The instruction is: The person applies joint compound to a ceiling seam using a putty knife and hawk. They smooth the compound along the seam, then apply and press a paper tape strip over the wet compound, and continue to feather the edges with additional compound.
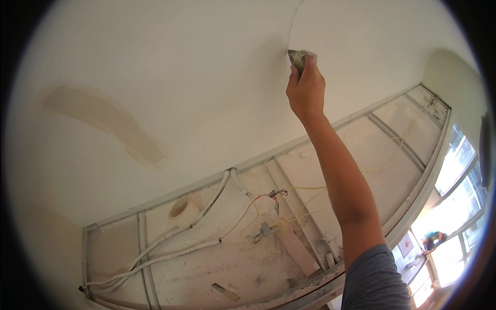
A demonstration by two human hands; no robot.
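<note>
My right hand (306, 89) is raised at the top of the view, with the arm stretched up from the lower right. Its fingers are closed around a putty knife (296, 60) with a worn, smeared blade. The blade's edge meets the white plastered surface (217, 67), right at the lower end of a thin dark line (292, 26) that curves upward from there. How much of the tool lies inside the fist is hidden. My left hand is out of view.
Below the plaster runs a metal-framed recess (305, 170) with cross studs. In it lie pale conduits (170, 258), loose wires (276, 194), a tape roll (184, 210) and a scrap strip (226, 292). A beige patch (106, 119) marks the plaster at left. Bright windows (454, 206) stand at right.
</note>
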